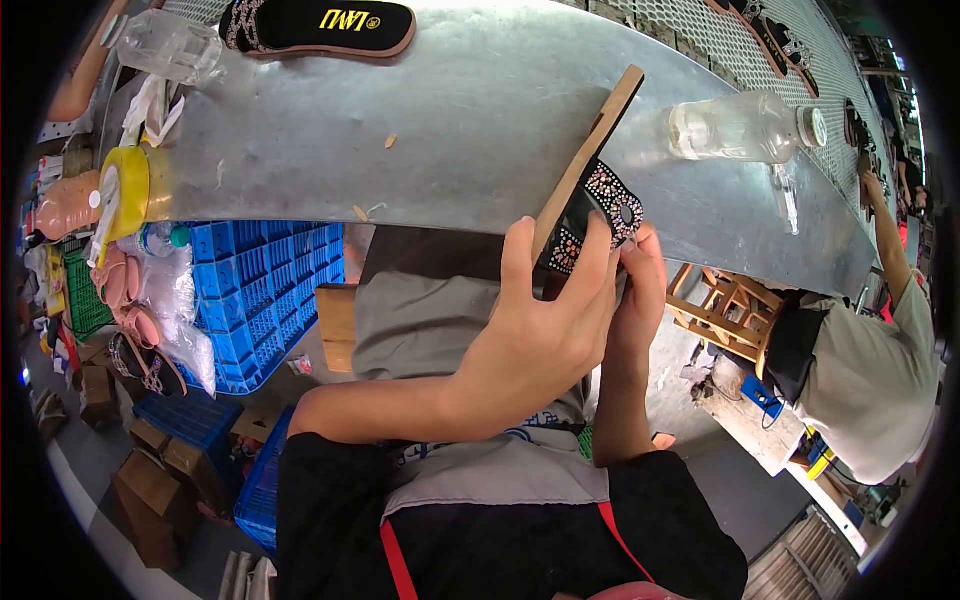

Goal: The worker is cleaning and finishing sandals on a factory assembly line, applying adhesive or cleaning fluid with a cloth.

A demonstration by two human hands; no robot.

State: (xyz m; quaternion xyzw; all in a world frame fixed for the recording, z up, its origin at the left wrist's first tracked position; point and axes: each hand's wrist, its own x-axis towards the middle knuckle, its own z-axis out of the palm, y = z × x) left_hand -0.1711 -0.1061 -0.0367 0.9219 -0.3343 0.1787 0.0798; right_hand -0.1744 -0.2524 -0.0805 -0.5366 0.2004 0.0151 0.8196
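A curved sheet-metal bench [470, 130] spanned the upper field, its edge bending with the lens. Beneath its left part stood a blue plastic crate [265, 290], with a second blue crate [265, 480] lower down beside brown cardboard boxes [150, 480]. At far right a second person [870, 370] in a light shirt bent forward near a small wooden stool [725, 305].

The wearer's left forearm entered from the lower left and ran almost level across the lap; the left hand [540, 335] was raised with its fingers spread upward and curled round the lower end of a sandal [590, 190], the thumb lying along the tan sole edge. The right forearm rose steeply from below; the right hand [640, 290] pressed against the same end from the other side, fingertips on the black beaded strap [605, 215] (both hands were thus closed on the sandal). The sandal was held edge-on and tilted, its toe end pointing up and to the right over the bench edge, clear of the surface.

On the bench lay a clear plastic bottle [745, 128] on its side, just right of the sandal's tip, a finished black sandal [315, 25] at top left, and a crumpled clear bottle [170, 45] beside it. A yellow tape roll [130, 190] stood at the bench's left end.
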